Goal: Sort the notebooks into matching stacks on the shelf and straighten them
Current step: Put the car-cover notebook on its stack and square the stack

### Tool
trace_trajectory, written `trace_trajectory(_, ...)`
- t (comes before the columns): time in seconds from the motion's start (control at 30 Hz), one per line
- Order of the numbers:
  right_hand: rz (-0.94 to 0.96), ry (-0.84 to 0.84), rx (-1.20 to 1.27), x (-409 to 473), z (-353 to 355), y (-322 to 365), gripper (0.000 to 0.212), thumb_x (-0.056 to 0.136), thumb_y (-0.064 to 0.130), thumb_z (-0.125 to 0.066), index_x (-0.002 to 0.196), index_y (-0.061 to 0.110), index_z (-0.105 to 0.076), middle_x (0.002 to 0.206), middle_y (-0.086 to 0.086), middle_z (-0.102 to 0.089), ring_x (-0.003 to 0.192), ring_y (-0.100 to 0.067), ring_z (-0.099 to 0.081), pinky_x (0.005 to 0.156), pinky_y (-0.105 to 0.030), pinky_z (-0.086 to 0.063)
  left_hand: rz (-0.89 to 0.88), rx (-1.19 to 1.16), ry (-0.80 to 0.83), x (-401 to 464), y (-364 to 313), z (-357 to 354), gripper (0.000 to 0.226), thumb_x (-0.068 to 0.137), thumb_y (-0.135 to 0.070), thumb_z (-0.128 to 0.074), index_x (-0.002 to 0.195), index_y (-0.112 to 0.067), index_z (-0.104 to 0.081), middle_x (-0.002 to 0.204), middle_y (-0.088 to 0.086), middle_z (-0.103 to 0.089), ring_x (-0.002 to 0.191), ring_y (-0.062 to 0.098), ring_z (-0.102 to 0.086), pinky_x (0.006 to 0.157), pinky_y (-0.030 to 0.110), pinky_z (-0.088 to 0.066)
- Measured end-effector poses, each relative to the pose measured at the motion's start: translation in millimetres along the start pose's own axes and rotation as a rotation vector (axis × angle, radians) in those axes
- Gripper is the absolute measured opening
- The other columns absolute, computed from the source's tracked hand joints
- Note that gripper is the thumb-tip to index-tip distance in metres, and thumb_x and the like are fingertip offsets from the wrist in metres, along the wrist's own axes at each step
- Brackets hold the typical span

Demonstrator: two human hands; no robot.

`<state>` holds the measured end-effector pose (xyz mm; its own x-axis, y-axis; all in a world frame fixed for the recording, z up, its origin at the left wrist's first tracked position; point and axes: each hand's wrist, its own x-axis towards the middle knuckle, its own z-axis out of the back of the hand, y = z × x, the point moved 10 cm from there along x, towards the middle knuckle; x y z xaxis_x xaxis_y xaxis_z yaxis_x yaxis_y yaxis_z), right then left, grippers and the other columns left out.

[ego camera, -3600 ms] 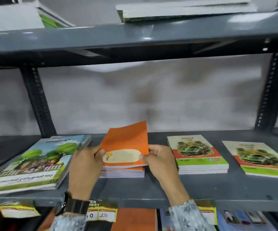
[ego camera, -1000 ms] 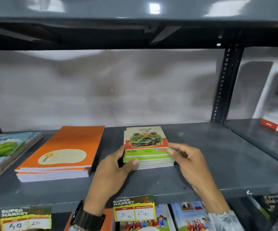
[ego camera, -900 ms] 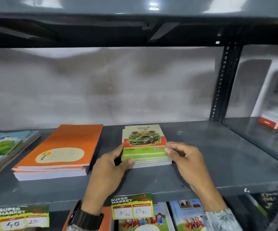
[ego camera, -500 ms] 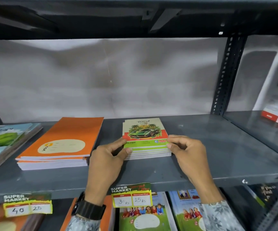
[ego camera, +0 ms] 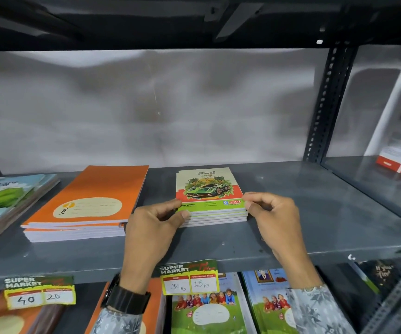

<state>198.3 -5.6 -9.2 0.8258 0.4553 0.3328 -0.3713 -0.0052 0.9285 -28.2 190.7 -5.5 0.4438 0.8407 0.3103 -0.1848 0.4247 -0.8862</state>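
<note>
A stack of small notebooks with a green car on the cover (ego camera: 208, 189) lies in the middle of the grey shelf (ego camera: 315, 225). My left hand (ego camera: 153, 227) pinches the stack's near left corner. My right hand (ego camera: 274, 218) pinches its near right corner. Left of it sits a stack of orange notebooks (ego camera: 91, 201), squared up. A stack of larger notebooks with a tree picture (ego camera: 2, 203) lies at the far left, partly cut off by the frame.
Price tags (ego camera: 189, 278) hang on the shelf's front edge. The shelf below holds more notebooks (ego camera: 206, 309). A black upright post (ego camera: 324, 102) stands at the right, with a white and red box (ego camera: 399, 162) beyond it. Another shelf runs overhead.
Both hands left the orange stack and came to the car-cover stack. Over the last second they drew in against its near corners, and the view tilted downward.
</note>
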Motion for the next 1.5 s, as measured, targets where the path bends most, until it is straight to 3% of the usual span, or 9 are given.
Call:
trace_trajectory(0.27,-0.017,0.050,-0.043,1.0,-3.5,-0.5,0.020,0.094,0.011,-0.070,0.105,0.022,-0.083,0.099,0.012,-0.081,0.091,0.001,-0.075,0.071,-0.008,-0.055,0.005,0.012,0.046,2.1,2.5,-5.4,0.038,0.084,-0.033,-0.082,0.121,-0.029,-0.077,0.115,-0.016,-0.079,0.106,-0.001,-0.073,0.101,0.038,-0.058)
trace_trajectory(0.57,-0.017,0.066,-0.024,1.5,-6.5,-1.7,0.020,0.094,0.009,-0.070,0.104,0.020,-0.083,0.102,0.011,-0.081,0.097,-0.005,-0.075,0.089,-0.025,-0.059,0.056,0.004,0.046,1.0,5.4,-4.2,0.039,0.078,-0.030,-0.087,0.116,-0.031,-0.078,0.114,-0.012,-0.079,0.104,0.000,-0.073,0.100,0.037,-0.058)
trace_trajectory(0.77,-0.050,0.076,-0.019,2.3,-7.4,-1.3,0.019,0.090,0.010,-0.076,0.098,0.026,-0.083,0.092,0.017,-0.081,0.086,0.004,-0.075,0.077,-0.016,-0.056,0.060,-0.002,0.087,0.6,4.7,-6.6,0.044,0.079,-0.026,-0.087,0.121,-0.034,-0.076,0.115,-0.017,-0.079,0.110,-0.001,-0.072,0.105,0.039,-0.055)
trace_trajectory(0.97,-0.027,0.020,-0.106,-0.1,-1.3,2.7,0.021,0.094,0.024,-0.072,0.114,0.022,-0.078,0.101,0.013,-0.079,0.085,0.009,-0.071,0.066,-0.003,-0.050,0.018,0.104,0.119,-0.3,-2.2,-10.9,0.049,0.085,-0.033,-0.081,0.131,-0.040,-0.068,0.120,-0.020,-0.076,0.112,0.000,-0.069,0.105,0.038,-0.054)
trace_trajectory(1.07,0.003,0.021,-0.170,-1.6,-3.8,5.2,0.020,0.097,0.027,-0.067,0.110,0.022,-0.081,0.097,0.015,-0.080,0.085,0.010,-0.070,0.071,-0.004,-0.052,-0.013,0.163,0.152,-1.4,-5.6,-14.9,0.051,0.089,-0.036,-0.076,0.138,-0.041,-0.063,0.126,-0.022,-0.073,0.117,0.000,-0.066,0.106,0.033,-0.051)
trace_trajectory(1.17,-0.022,0.063,-0.162,-0.8,-7.4,2.8,0.022,0.099,0.030,-0.065,0.111,0.022,-0.082,0.097,0.015,-0.081,0.086,0.011,-0.070,0.065,-0.001,-0.047,-0.025,0.212,0.170,-0.6,-6.4,-16.9,0.052,0.092,-0.037,-0.073,0.142,-0.040,-0.060,0.128,-0.024,-0.071,0.119,-0.002,-0.063,0.099,0.022,-0.046)
trace_trajectory(1.5,-0.007,0.095,-0.208,-0.9,-6.7,6.8,0.022,0.100,0.032,-0.063,0.108,0.024,-0.082,0.094,0.017,-0.081,0.086,0.019,-0.066,0.066,0.001,-0.046,-0.050,0.265,0.152,-0.8,-10.1,-17.0,0.052,0.093,-0.037,-0.071,0.144,-0.039,-0.057,0.133,-0.019,-0.069,0.109,-0.005,-0.058,0.089,0.019,-0.042)
